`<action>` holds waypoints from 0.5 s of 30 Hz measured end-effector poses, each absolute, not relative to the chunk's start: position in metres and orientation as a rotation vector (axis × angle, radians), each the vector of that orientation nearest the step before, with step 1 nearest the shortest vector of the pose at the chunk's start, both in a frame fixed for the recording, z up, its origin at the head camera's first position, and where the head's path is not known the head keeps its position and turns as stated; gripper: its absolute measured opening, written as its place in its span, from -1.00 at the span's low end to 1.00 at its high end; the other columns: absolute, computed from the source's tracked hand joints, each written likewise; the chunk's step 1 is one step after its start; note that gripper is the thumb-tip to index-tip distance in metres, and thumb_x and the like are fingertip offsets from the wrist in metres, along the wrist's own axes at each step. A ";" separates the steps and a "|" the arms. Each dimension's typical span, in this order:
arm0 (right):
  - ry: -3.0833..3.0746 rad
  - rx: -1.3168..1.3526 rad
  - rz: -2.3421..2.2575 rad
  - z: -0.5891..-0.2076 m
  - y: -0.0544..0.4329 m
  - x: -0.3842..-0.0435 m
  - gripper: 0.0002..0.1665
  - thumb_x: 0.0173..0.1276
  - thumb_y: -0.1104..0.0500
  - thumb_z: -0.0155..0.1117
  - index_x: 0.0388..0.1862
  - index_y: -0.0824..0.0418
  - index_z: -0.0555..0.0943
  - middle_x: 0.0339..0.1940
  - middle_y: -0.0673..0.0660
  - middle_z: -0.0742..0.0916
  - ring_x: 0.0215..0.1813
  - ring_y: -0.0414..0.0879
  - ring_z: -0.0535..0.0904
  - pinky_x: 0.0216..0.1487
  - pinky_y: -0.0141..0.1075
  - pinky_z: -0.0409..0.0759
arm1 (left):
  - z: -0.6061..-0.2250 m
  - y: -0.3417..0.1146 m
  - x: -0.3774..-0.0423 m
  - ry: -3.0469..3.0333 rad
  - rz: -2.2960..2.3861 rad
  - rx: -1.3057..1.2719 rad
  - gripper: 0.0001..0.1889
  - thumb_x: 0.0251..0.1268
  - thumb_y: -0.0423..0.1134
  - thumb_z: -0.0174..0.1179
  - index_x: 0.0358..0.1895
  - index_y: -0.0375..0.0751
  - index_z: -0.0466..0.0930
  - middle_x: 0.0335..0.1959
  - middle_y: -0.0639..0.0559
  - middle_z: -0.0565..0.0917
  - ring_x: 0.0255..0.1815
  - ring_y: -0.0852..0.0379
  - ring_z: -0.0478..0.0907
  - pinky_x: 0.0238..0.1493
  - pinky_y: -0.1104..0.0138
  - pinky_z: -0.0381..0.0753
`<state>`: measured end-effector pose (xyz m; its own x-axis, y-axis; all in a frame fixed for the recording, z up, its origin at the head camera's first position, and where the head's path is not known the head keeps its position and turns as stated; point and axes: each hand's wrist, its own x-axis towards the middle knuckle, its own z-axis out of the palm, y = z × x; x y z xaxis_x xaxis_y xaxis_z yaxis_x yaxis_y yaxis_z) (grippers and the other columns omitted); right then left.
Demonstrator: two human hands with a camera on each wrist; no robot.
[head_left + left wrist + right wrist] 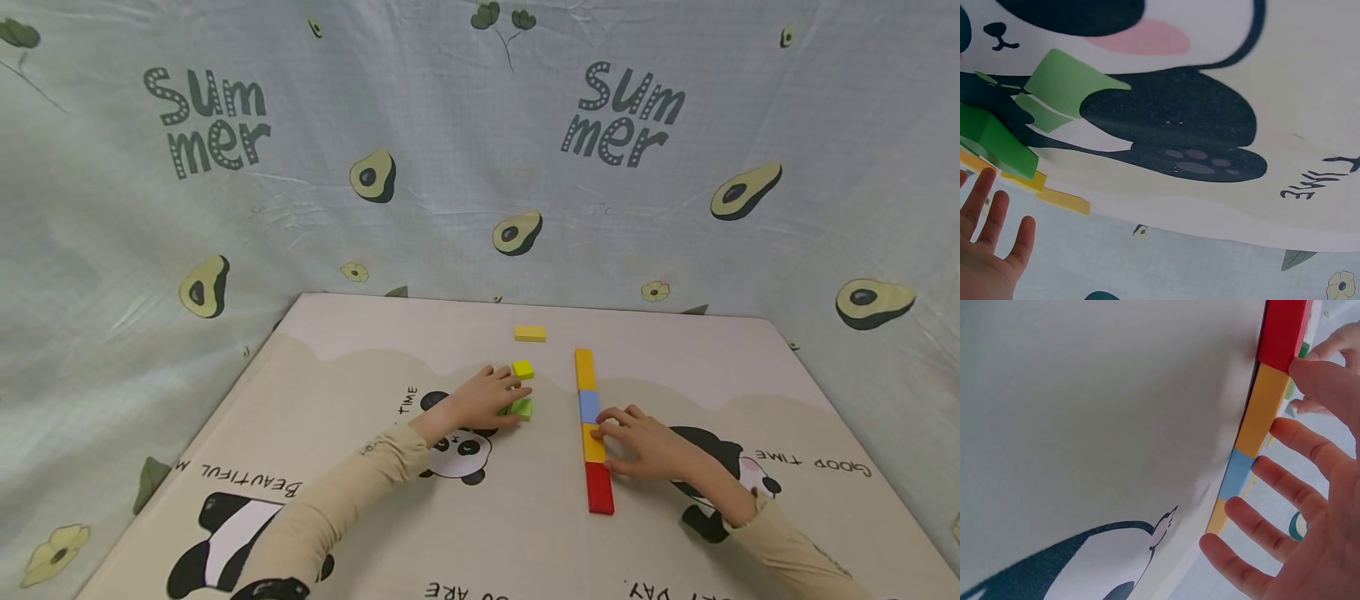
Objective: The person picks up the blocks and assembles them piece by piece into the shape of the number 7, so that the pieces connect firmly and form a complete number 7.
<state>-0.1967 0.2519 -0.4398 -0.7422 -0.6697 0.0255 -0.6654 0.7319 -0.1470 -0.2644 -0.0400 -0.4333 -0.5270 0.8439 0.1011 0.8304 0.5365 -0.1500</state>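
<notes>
A straight row of blocks lies on the table: a red block (599,487) nearest, an orange-yellow block (593,443), a blue block (589,407) and another orange-yellow block (585,369) farthest. My right hand (641,442) is along the row's right side, its spread fingertips (1282,427) touching or very near the blocks. To the left, my left hand (483,398) reaches over a green block (522,409), thumb on the near side. Its fingers (999,206) look straight and spread beside that green block (1007,147); firm contact is unclear. Just beyond sits a small yellow block (522,369).
Farther back lies a yellow block (530,333). The table cover (360,333) carries printed pandas and lettering. A cloth (435,125) with avocado prints hangs behind the table's back edge.
</notes>
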 end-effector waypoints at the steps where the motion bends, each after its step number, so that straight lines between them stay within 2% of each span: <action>1: 2.896 -1.115 -0.228 -0.440 0.252 -0.197 -0.62 0.07 0.00 0.28 -0.10 0.00 0.52 0.01 0.03 0.51 -0.11 -0.11 0.34 -0.18 -0.23 0.47 | -0.433 -0.041 -0.264 -2.605 0.133 -1.436 -0.51 0.21 0.09 0.01 0.17 -0.03 0.40 0.01 0.06 0.52 -0.01 0.12 0.37 -0.08 0.24 0.37; 10: 2.888 -1.119 -0.235 -0.439 0.252 -0.196 -0.62 0.07 0.00 0.28 -0.09 0.00 0.51 0.01 0.03 0.50 -0.11 -0.11 0.34 -0.19 -0.25 0.47 | -0.438 -0.044 -0.262 -2.574 0.144 -1.480 -0.58 0.20 0.04 0.06 0.11 0.03 0.43 -0.10 0.13 0.57 -0.20 0.18 0.35 -0.25 0.33 0.30; 15: 2.891 -1.122 -0.239 -0.439 0.252 -0.196 -0.60 0.07 -0.01 0.29 -0.08 0.01 0.51 0.01 0.04 0.50 -0.11 -0.11 0.33 -0.21 -0.25 0.47 | -0.440 -0.043 -0.260 -2.587 0.159 -1.460 -0.59 0.21 0.03 0.04 0.12 0.05 0.42 -0.08 0.14 0.56 -0.18 0.19 0.35 -0.24 0.34 0.30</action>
